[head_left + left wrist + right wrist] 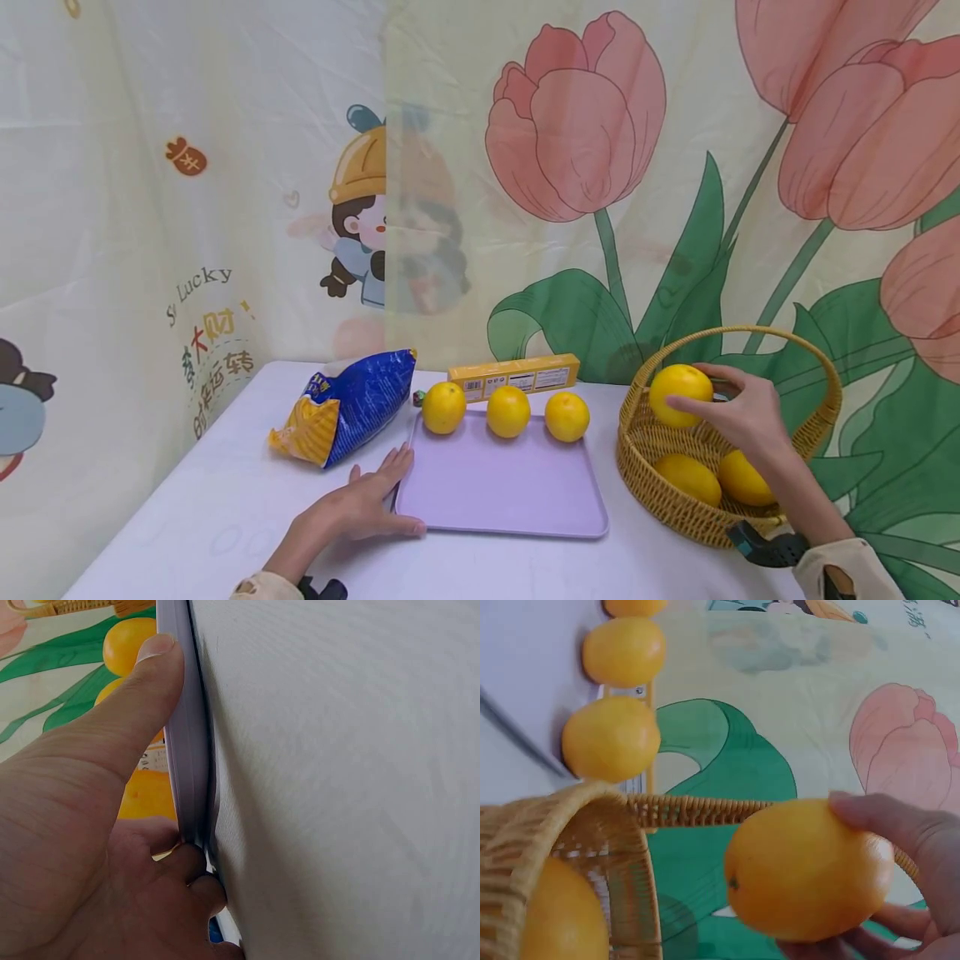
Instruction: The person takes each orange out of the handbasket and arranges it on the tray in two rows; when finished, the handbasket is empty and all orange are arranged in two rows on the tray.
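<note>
My right hand (750, 408) holds an orange (680, 396) between thumb and fingers, raised over the wicker basket (637, 467). The right wrist view shows this orange (806, 870) close up, thumb on one side and fingers beneath. Two more oranges (687, 479) lie in the basket. A lilac tray (502, 487) rests on the table, with three oranges (508, 412) in a row along its far edge. My left hand (360, 500) touches the tray's near left corner, fingers spread along the left side. In the left wrist view its thumb lies against the tray rim (184, 727).
A blue and yellow snack bag (367, 408) lies left of the tray. Behind the oranges is a long yellow box (517, 377), with a small dark green and red item (418, 398) near it. The basket's handle (825, 367) arches beside my right hand. A printed curtain hangs behind the table.
</note>
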